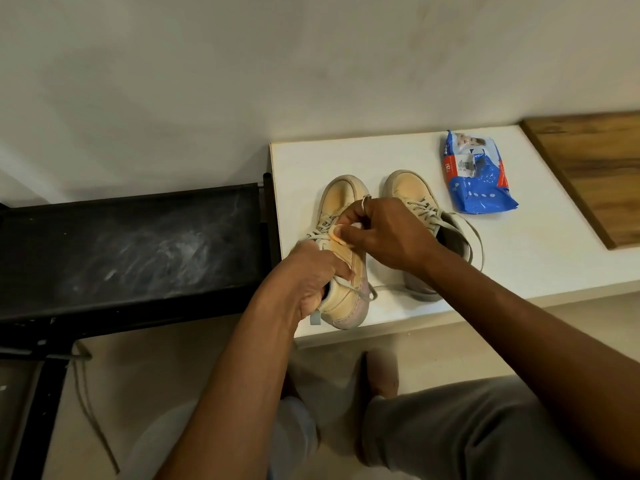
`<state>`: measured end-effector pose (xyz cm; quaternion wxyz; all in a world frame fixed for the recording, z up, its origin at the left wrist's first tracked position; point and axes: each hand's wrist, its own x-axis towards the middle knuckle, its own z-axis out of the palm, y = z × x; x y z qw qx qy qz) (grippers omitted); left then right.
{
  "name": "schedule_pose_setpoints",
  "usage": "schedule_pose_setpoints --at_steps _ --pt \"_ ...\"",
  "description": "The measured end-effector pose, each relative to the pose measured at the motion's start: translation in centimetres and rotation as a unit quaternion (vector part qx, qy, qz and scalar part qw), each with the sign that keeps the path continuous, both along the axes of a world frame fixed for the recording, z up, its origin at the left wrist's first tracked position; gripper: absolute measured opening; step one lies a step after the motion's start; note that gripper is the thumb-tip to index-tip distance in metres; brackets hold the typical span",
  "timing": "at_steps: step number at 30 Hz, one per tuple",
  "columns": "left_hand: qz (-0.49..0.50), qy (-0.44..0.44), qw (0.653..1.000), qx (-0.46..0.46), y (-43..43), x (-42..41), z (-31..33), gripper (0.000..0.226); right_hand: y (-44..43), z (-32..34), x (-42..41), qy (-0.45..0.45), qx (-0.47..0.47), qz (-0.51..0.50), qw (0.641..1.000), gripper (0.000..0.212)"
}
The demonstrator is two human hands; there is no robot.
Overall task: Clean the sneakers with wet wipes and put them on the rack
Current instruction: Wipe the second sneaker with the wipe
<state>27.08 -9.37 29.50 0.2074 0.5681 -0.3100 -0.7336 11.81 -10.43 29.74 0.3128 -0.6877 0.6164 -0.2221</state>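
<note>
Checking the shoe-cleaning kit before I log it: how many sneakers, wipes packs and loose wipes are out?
Sneakers: 2, the left sneaker held by the left hand, the right sneaker beside it.
Packs: 1, the wipes pack.
Loose wipes: 1, the wipe pinched in the right hand.
Total: 4.

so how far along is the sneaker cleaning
Done: the blue wet wipe packet lies on the white table with its flap lifted. In hand: the right hand presses a white wipe on one tan lace-up sneaker, which the left hand grips at the heel. Left: the second tan sneaker stands beside it, and neither is on the black metal rack.
</note>
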Motion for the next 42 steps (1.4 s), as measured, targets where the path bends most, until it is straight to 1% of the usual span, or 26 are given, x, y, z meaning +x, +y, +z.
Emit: schedule_pose_setpoints --at_steps 2,4,6,8,10,12,14,16,19,21,24,26,30,34,35,39,41,42 --pt "0.003 -0.001 1.000 -0.005 0.0 0.1 0.0 0.052 -0.2 0.6 -0.6 -0.042 0.035 0.009 0.998 0.013" --pt "0.009 0.003 1.000 -0.013 -0.1 0.2 0.0 0.049 -0.2 1.4 -1.3 -0.104 0.072 0.007 0.992 0.014" --pt "0.016 0.013 1.000 -0.012 -0.3 0.2 -0.2 0.049 -0.3 1.7 -2.0 -0.137 0.088 0.008 0.987 0.017" --pt "0.023 0.010 1.000 -0.002 -0.5 0.1 -0.3 0.051 -0.3 1.3 -2.1 -0.112 0.078 0.021 0.990 0.018" --pt "0.036 0.004 0.999 0.008 -0.6 0.2 -0.4 0.052 -0.2 0.6 -1.8 -0.056 0.041 0.030 0.997 0.015" --pt "0.052 0.007 0.999 0.014 -0.6 0.3 -0.5 0.050 -0.2 0.0 -1.3 -0.001 -0.026 0.030 0.999 0.013" --pt "0.069 0.015 0.997 0.016 -0.7 0.4 -0.6 0.049 -0.2 -0.4 -1.0 0.054 -0.109 0.042 0.992 0.017" --pt "0.077 0.019 0.997 0.016 -0.7 0.4 -0.7 0.049 -0.1 -0.8 -0.8 0.085 -0.153 0.056 0.983 0.020" --pt "0.074 0.012 0.997 0.014 -0.8 0.3 -0.8 0.049 0.1 -0.8 -0.2 0.096 -0.155 0.057 0.982 0.020" --pt "0.074 0.005 0.997 0.015 -0.8 0.4 -0.9 0.050 0.0 -0.7 -0.2 0.104 -0.156 0.076 0.979 0.019" --pt "0.074 0.005 0.997 0.017 -0.9 0.5 -1.2 0.050 -0.1 -0.4 -0.5 0.119 -0.129 0.116 0.978 0.028" --pt "0.070 0.005 0.997 0.015 -1.0 0.5 -1.3 0.051 -0.2 -0.3 -0.6 0.130 -0.109 0.121 0.978 0.033" --pt "0.067 -0.006 0.998 0.008 -0.9 0.2 -1.3 0.052 -0.6 -0.1 -0.4 0.127 -0.113 0.116 0.979 0.022" --pt "0.068 0.003 0.998 0.001 -1.0 0.3 -1.6 0.050 -0.3 0.3 0.3 0.081 -0.055 0.104 0.990 0.019" --pt "0.067 0.000 0.998 0.001 -1.0 0.3 -1.6 0.048 -0.2 0.1 0.6 0.078 -0.057 0.106 0.990 0.020" --pt "0.046 -0.023 0.999 -0.001 -1.0 0.2 -1.6 0.055 -0.6 -0.5 1.0 0.130 -0.142 0.093 0.977 0.021" --pt "0.039 -0.028 0.999 -0.002 -0.9 0.0 -1.5 0.053 -1.3 -0.7 0.9 0.176 -0.199 0.083 0.961 0.018" --pt "0.039 -0.032 0.999 -0.003 -0.9 -0.1 -1.5 0.051 -1.6 -0.7 0.9 0.193 -0.209 0.079 0.956 0.017"
